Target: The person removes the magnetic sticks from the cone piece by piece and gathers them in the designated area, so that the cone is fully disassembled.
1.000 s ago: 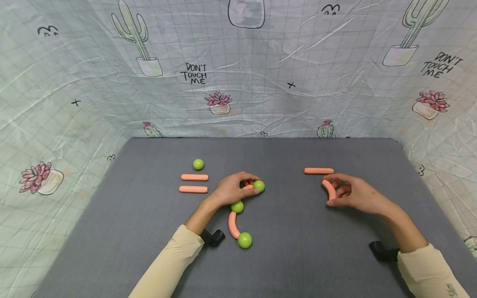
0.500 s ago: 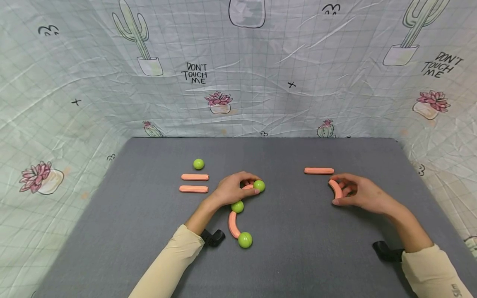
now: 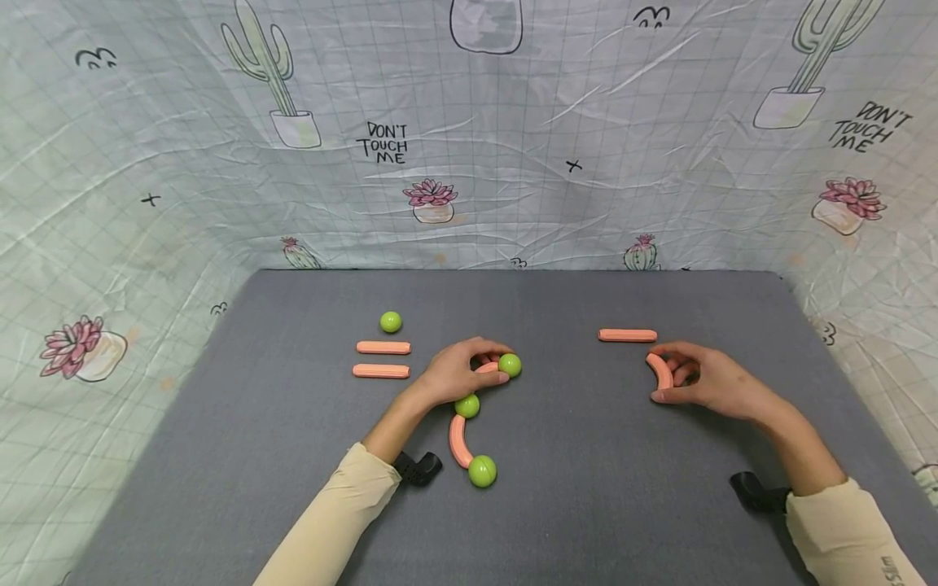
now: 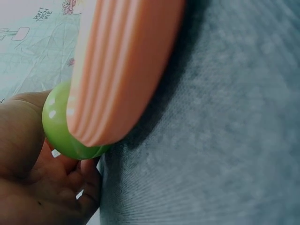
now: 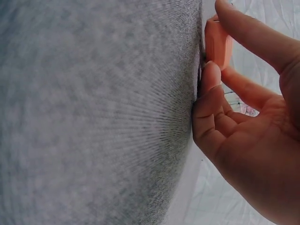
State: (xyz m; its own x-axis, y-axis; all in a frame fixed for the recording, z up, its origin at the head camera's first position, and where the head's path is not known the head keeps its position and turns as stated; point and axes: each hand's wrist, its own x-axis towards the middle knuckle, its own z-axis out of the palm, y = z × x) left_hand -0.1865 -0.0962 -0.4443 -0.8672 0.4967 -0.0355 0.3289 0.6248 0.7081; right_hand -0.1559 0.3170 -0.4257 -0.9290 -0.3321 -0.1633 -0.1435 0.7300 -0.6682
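Note:
On the grey tabletop, my left hand (image 3: 458, 374) grips a curved, ribbed orange stick (image 3: 487, 368), mostly covered by the fingers. A green ball (image 3: 510, 365) sits at its right end, by the fingertips. Below the hand lie a second green ball (image 3: 466, 406), another curved orange stick (image 3: 459, 442) and a third green ball (image 3: 482, 471), touching in a row. The left wrist view shows that lower stick (image 4: 117, 70) against the middle ball (image 4: 58, 122), close to the palm. At the right, my right hand (image 3: 707, 381) pinches a curved orange stick (image 3: 661, 373) between thumb and fingers.
Two straight orange sticks (image 3: 383, 347) lie parallel left of my left hand, with a loose green ball (image 3: 391, 322) behind them. Another straight orange stick (image 3: 627, 335) lies just beyond my right hand. A printed cloth (image 3: 513, 195) rises behind the table (image 3: 550, 505).
My right hand has shifted slightly right with the curved orange stick, then stayed nearly still. The left hand and the row of balls and sticks have kept their place.

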